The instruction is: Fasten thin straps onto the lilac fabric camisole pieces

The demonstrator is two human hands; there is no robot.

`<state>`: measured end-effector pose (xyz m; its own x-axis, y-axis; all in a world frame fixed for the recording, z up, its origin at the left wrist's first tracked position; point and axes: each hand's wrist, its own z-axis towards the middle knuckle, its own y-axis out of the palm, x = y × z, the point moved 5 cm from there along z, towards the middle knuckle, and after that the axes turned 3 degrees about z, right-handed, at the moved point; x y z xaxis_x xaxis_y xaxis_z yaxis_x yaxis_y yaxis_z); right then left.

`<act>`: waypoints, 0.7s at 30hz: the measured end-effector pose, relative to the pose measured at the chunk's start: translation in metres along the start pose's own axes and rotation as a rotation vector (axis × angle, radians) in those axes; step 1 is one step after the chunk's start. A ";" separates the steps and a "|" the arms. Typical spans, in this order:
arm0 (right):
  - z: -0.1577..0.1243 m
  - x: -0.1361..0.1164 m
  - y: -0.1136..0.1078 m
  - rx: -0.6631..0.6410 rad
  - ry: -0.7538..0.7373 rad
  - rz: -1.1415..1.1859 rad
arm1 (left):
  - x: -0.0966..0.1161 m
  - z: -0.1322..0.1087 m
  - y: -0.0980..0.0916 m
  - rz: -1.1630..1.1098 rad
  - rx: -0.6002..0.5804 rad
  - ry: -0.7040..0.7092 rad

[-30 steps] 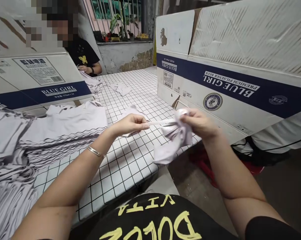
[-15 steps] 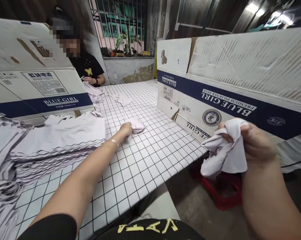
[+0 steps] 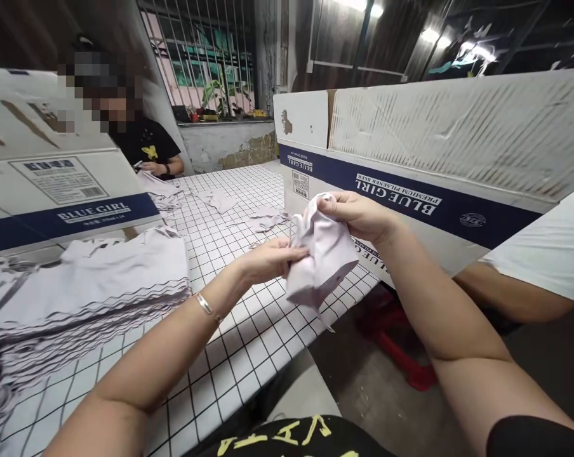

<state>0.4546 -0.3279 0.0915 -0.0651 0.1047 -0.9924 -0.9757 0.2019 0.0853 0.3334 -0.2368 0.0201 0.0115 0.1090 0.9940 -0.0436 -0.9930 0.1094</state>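
A pale lilac cloth garment piece (image 3: 324, 251), creased and hanging loosely, is held in both hands above the front edge of the table. My left hand (image 3: 273, 257) pinches its left side between thumb and fingers. Gripping its upper edge, my right hand (image 3: 356, 212) has the thumb on top. A thin strip dangles from the bottom of the cloth. Just beyond my left hand, another pale cloth piece (image 3: 268, 219) lies on the checked table cover (image 3: 249, 324). To the left lies a thick stack of similar wavy-edged pieces (image 3: 125, 273).
Cardboard boxes stand on the left (image 3: 77, 184) and right (image 3: 411, 139). Across the table a co-worker in a black shirt (image 3: 146, 149) handles similar cloth. Another person's arm (image 3: 520, 295) shows behind the right box. A red stool (image 3: 401, 346) stands below.
My left hand has risen from the cloth on the table and now grips the garment piece. My right hand has moved left to meet it. The view has shifted slightly right.
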 end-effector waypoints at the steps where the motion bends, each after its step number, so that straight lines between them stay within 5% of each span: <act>1: 0.002 0.003 0.001 -0.010 0.014 0.006 | -0.005 -0.011 -0.003 -0.147 -0.040 -0.008; 6: 0.022 0.019 0.013 -0.103 0.080 0.051 | -0.028 -0.054 0.011 -0.540 -0.620 -0.321; 8: 0.036 0.024 0.024 -0.146 0.074 -0.026 | -0.029 -0.062 0.025 -0.540 -0.724 -0.303; 10: 0.049 0.029 0.031 -0.072 0.039 -0.237 | -0.022 -0.062 0.034 -0.531 -0.662 -0.170; 13: 0.050 0.033 0.026 0.292 -0.075 -0.571 | -0.008 -0.056 0.027 -0.577 -0.395 0.010; 15: 0.036 0.047 0.028 0.382 -0.069 -0.550 | -0.005 -0.053 0.013 -0.617 -0.197 0.091; 18: 0.009 0.082 0.046 0.272 -0.047 -0.339 | -0.012 -0.049 -0.002 -0.583 -0.018 0.122; 21: -0.020 0.101 0.062 0.512 -0.228 -0.361 | -0.020 -0.043 -0.011 -0.438 0.195 0.149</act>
<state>0.3833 -0.3241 -0.0055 0.3475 0.1356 -0.9278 -0.7016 0.6941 -0.1613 0.2909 -0.2263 -0.0008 -0.1562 0.5086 0.8467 0.1207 -0.8410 0.5274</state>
